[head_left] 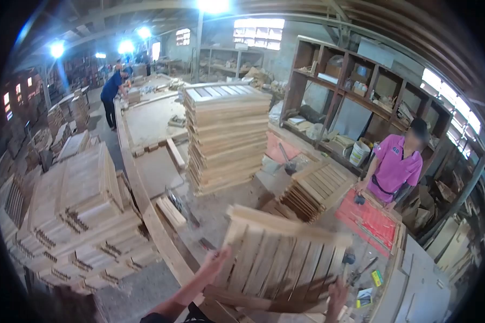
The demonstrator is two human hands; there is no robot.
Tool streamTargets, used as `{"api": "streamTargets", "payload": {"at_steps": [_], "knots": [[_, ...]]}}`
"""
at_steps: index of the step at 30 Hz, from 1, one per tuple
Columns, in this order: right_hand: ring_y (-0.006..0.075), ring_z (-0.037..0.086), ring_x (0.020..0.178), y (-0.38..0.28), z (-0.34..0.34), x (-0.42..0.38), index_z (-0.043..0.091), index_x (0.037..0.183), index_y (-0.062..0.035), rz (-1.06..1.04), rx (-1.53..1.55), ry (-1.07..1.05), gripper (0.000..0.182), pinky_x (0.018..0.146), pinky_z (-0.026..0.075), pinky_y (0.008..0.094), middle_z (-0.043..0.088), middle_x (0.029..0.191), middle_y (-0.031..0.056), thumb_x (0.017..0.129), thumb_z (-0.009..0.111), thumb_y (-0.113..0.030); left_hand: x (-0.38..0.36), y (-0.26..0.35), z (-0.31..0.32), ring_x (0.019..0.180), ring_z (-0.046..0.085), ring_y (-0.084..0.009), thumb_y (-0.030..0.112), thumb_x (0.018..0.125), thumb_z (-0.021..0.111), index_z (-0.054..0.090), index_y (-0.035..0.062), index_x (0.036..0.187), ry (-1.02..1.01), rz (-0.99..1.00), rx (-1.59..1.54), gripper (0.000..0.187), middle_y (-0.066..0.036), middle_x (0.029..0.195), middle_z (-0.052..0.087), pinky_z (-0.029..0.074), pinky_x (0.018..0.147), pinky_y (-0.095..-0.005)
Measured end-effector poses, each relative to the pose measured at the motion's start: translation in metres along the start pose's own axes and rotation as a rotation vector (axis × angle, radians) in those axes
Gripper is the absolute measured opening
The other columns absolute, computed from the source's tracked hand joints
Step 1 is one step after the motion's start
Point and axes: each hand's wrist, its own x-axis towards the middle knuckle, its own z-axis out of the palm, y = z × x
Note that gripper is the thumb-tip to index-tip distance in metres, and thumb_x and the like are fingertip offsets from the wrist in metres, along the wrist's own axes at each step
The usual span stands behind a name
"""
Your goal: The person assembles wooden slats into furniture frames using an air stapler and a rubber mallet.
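Observation:
A slatted wooden panel (277, 258) is tilted up in front of me, its upper edge smeared by motion. My left hand (216, 264) is closed on the panel's left edge. At the lower right edge, my right hand (337, 297) is closed on the same panel, its fingers a little blurred. Behind the panel lies a low stack of similar slatted panels (318, 185) on the workbench (221, 207). Close to my right hand are a dark-headed tool (349, 258), a yellow-green box (377, 278) and a small white, blue and yellow packet (364, 297).
A tall stack of panels (226, 140) stands on the bench. More stacked panels (75, 215) are at left. Wood strips (171, 211) lie near the bench edge. Across the bench, a person in a pink shirt (396, 167) works at a red board (366, 220). Shelves (334, 86) line the wall.

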Motion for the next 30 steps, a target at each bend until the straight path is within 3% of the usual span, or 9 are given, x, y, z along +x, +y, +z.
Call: {"api": "streamTargets", "payload": {"at_steps": [2, 7, 12, 15, 18, 21, 24, 27, 30], "knots": [[0.0336, 0.05, 0.117, -0.155, 0.032, 0.042, 0.055, 0.127, 0.003, -0.309, -0.425, -0.154, 0.059, 0.1, 0.036, 0.0442, 0.058, 0.122, 0.0172, 0.084, 0.065, -0.037, 0.051, 0.053, -0.053, 0.065, 0.042, -0.0086, 0.046, 0.095, 0.057, 0.064, 0.0013, 0.083, 0.035, 0.064, -0.103, 0.047, 0.003, 0.071, 0.051, 0.035, 0.056, -0.0294], [0.0281, 0.047, 0.121, -0.277, 0.123, 0.088, 0.058, 0.126, -0.0004, -0.306, 0.038, 0.18, 0.048, 0.106, 0.03, 0.0401, 0.056, 0.129, 0.0141, 0.091, 0.058, -0.033, 0.185, 0.251, -0.112, 0.101, 0.056, -0.0176, 0.049, 0.096, 0.054, 0.06, -0.0037, 0.114, 0.135, 0.23, -0.148, 0.056, -0.012, 0.107, 0.063, 0.045, 0.089, -0.0395], [0.0131, 0.057, 0.075, -0.223, 0.233, 0.093, 0.067, 0.108, -0.0039, -0.147, 0.025, 0.123, 0.027, 0.066, 0.045, 0.0272, 0.066, 0.088, 0.005, 0.086, 0.057, -0.016, 0.338, 0.386, -0.126, 0.116, 0.056, -0.0268, 0.043, 0.101, 0.045, 0.047, -0.001, 0.133, -0.058, 0.291, -0.502, 0.054, -0.015, 0.127, 0.057, 0.047, 0.096, -0.0449], [0.0346, 0.064, 0.1, -0.14, 0.319, 0.048, 0.069, 0.103, -0.0059, -0.048, -0.261, -0.221, 0.028, 0.088, 0.05, 0.0428, 0.069, 0.099, 0.0177, 0.077, 0.071, -0.017, 0.438, 0.452, -0.14, 0.112, 0.058, -0.0273, 0.037, 0.103, 0.043, 0.047, -0.0015, 0.132, -0.057, 0.414, -0.533, 0.048, -0.015, 0.129, 0.055, 0.05, 0.095, -0.0462], [0.0291, 0.068, 0.091, -0.109, 0.346, 0.008, 0.071, 0.097, -0.0086, -0.042, -0.346, -0.381, 0.026, 0.08, 0.053, 0.0393, 0.07, 0.092, 0.0137, 0.079, 0.073, -0.028, 0.521, 0.461, -0.15, 0.107, 0.061, -0.0276, 0.039, 0.101, 0.046, 0.047, -0.0033, 0.13, 0.063, 0.45, -0.651, 0.051, -0.014, 0.123, 0.06, 0.051, 0.093, -0.0467], [0.0191, 0.065, 0.074, -0.019, 0.366, -0.034, 0.065, 0.113, -0.0107, -0.126, -0.368, -0.434, 0.027, 0.065, 0.052, 0.0383, 0.069, 0.092, 0.0066, 0.092, 0.061, -0.028, 0.581, 0.437, -0.179, 0.107, 0.061, -0.0317, 0.047, 0.097, 0.051, 0.055, -0.0039, 0.122, 0.122, 0.341, -0.227, 0.056, -0.017, 0.115, 0.064, 0.051, 0.09, -0.0504], [0.0323, 0.052, 0.122, -0.054, 0.37, -0.039, 0.048, 0.14, -0.0167, 0.418, -0.653, -0.938, 0.056, 0.101, 0.042, 0.0371, 0.05, 0.138, 0.0201, 0.091, 0.063, -0.038, 0.543, 0.437, -0.201, 0.101, 0.065, -0.0341, 0.063, 0.086, 0.055, 0.065, 0.0084, 0.115, 0.582, 0.39, 1.4, 0.062, -0.016, 0.105, 0.068, 0.05, 0.086, -0.0521], [0.0289, 0.068, 0.088, -0.024, 0.374, -0.059, 0.071, 0.094, -0.0115, 0.157, -0.531, -0.565, 0.024, 0.078, 0.053, 0.0409, 0.071, 0.089, 0.0109, 0.078, 0.072, -0.03, 0.509, 0.419, -0.175, 0.114, 0.056, -0.0415, 0.064, 0.083, 0.059, 0.059, 0.0113, 0.129, 0.688, 0.87, 1.413, 0.07, -0.018, 0.129, 0.057, 0.042, 0.096, -0.0536], [0.0309, 0.067, 0.087, 0.028, 0.382, -0.043, 0.072, 0.089, -0.0138, 0.088, -0.625, -0.464, 0.022, 0.078, 0.053, 0.0426, 0.071, 0.088, 0.0087, 0.077, 0.069, -0.032, 0.513, 0.402, -0.147, 0.115, 0.058, -0.0334, 0.063, 0.081, 0.061, 0.053, 0.0113, 0.134, -0.106, 0.774, 1.058, 0.075, -0.017, 0.137, 0.051, 0.043, 0.099, -0.0469]]}}
